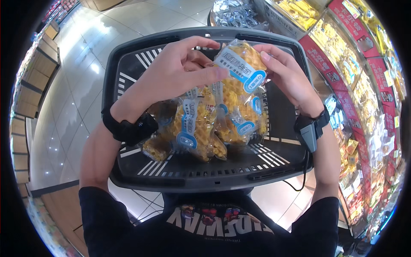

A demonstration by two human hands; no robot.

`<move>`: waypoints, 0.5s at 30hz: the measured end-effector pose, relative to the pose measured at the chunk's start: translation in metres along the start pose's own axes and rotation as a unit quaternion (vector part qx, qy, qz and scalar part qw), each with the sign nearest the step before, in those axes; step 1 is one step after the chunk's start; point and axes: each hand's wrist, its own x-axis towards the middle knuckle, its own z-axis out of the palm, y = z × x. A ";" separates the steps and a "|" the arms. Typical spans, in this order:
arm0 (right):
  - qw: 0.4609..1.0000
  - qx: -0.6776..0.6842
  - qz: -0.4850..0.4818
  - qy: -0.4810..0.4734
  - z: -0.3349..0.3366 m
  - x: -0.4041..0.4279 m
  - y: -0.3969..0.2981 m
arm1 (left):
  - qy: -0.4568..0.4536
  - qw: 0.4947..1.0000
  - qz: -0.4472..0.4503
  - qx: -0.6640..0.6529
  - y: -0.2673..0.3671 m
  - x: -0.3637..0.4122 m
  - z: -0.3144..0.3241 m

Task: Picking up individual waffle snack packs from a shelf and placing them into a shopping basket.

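A clear plastic packet of waffles (242,64) with a blue and white printed band is held between both hands, above a dark plastic shopping basket (205,186). My left hand (179,69) grips the packet's left side, its thumb lying across the front. At the right edge, my right hand (285,72) pinches it between thumb and fingers. Several similar waffle packets lie heaped in the basket below, among them a front packet (196,125) and one further right (236,123). Both wrists wear black straps with devices. The packet covers some of the fingertips.
Tilted shop bins (337,41) full of packaged snacks curve along the right, with red printed edge strips. A round bin of wrapped goods (236,14) stands beyond the basket. Wooden shelving (30,96) runs along the left, beside a tiled floor (70,83). A cable hangs by the right wrist.
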 end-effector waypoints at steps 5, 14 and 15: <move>0.999 -0.047 -0.017 -0.015 0.002 0.001 0.008 | -0.035 0.998 0.013 0.049 -0.018 0.005 0.001; 0.953 -0.268 -0.122 -0.069 -0.004 -0.020 -0.008 | 0.047 0.974 0.110 0.194 0.006 0.005 -0.015; 0.959 -0.251 -0.124 -0.051 -0.005 -0.024 -0.007 | 0.085 0.960 0.137 0.227 0.008 0.007 -0.029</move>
